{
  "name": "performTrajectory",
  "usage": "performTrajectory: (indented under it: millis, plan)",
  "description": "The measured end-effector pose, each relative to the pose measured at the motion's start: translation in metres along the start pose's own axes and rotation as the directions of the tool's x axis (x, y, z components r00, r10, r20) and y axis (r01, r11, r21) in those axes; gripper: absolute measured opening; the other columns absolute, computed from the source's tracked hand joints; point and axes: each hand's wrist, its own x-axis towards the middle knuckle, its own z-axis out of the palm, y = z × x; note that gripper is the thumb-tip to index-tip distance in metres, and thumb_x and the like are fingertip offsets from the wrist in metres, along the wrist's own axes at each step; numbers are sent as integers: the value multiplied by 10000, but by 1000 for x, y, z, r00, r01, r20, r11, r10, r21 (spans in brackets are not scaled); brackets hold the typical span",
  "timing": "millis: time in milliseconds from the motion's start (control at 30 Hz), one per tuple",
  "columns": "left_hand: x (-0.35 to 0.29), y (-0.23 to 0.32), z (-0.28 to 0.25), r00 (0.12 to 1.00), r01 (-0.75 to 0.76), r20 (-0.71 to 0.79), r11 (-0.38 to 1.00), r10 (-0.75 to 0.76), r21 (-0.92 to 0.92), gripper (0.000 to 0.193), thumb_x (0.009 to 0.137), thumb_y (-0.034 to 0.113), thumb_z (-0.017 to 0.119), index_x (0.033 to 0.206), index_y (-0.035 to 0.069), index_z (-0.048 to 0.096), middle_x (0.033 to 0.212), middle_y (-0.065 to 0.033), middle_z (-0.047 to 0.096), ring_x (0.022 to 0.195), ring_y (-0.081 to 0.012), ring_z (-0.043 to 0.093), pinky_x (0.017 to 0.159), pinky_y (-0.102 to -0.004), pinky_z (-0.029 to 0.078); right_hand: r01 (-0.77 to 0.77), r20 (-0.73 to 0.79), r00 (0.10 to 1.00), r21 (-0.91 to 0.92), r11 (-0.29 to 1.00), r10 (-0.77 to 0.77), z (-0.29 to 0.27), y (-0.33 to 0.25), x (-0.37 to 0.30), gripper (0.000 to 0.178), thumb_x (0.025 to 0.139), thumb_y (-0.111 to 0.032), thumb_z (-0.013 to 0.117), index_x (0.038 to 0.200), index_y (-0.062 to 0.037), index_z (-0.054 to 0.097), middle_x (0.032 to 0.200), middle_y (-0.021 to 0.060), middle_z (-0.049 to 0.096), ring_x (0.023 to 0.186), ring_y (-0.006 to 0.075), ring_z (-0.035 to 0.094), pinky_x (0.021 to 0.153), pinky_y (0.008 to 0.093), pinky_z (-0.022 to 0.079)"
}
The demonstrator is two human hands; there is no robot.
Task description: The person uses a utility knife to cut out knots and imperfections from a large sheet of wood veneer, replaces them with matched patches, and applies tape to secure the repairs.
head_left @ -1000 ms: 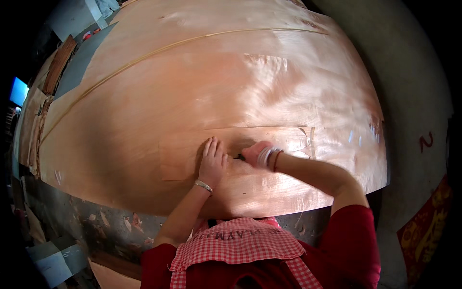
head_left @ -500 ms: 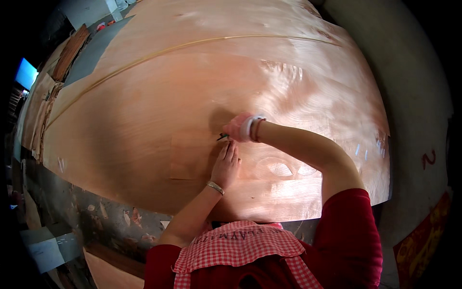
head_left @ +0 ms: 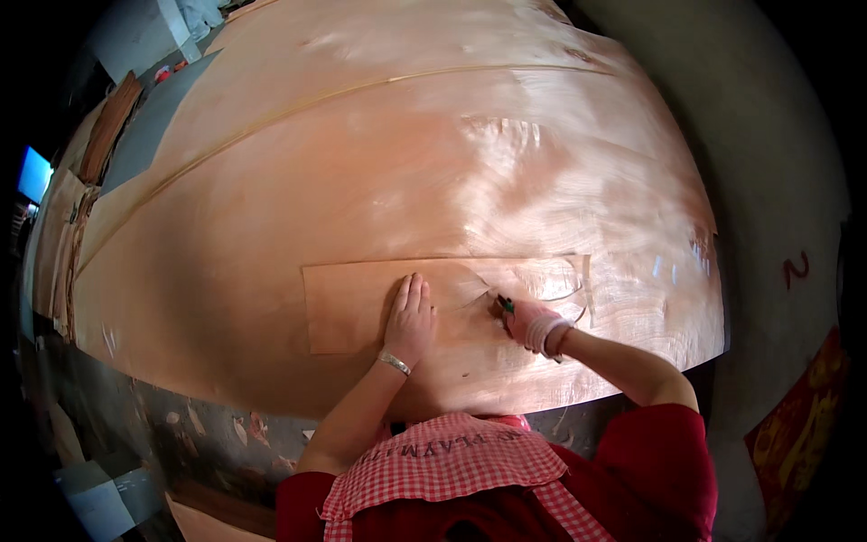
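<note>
My left hand lies flat, fingers stretched, on a rectangular veneer piece resting on a large reddish wood veneer sheet. To its right, my gloved right hand grips a small cutter, dark with a green part. The cutter's front end is at the piece, beside a dark curved line. Several curved lines or cuts show around the piece's right half. Fingers hide most of the cutter, and I cannot tell whether its blade touches the wood.
A long thin strip crosses the sheet's far part. Stacked veneer pieces stand at the far left, near a lit screen. Scraps litter the floor by the near edge. A grey wall runs along the right.
My right hand has moved right and nearer with the cutter. My left hand has shifted slightly left and nearer. The veneer piece's outline now shows across the place where eye-shaped marks were visible.
</note>
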Motion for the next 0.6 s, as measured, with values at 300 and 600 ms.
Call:
performTrajectory:
  millis: [300,600]
  plan:
    - [3,0,3,1000,11,8,999,-10,-50,475,804,149,514,1188,-112,414,1295,-249,367,1235,-354,320,1049,-386,255,308,-350,829,-366,878,-436,-27,13,74,197,812,-220,530,969,-108,572,940,164,580,866,334,581,721,426,482]
    - [26,14,4,981,168,73,972,-182,163,272,748,111,519,943,-52,617,1130,-210,525,1075,-328,494,901,-352,425,568,-313,641,-420,708,-700,-33,-6,-32,114,777,-182,552,861,-123,602,751,131,575,690,305,589,586,404,479]
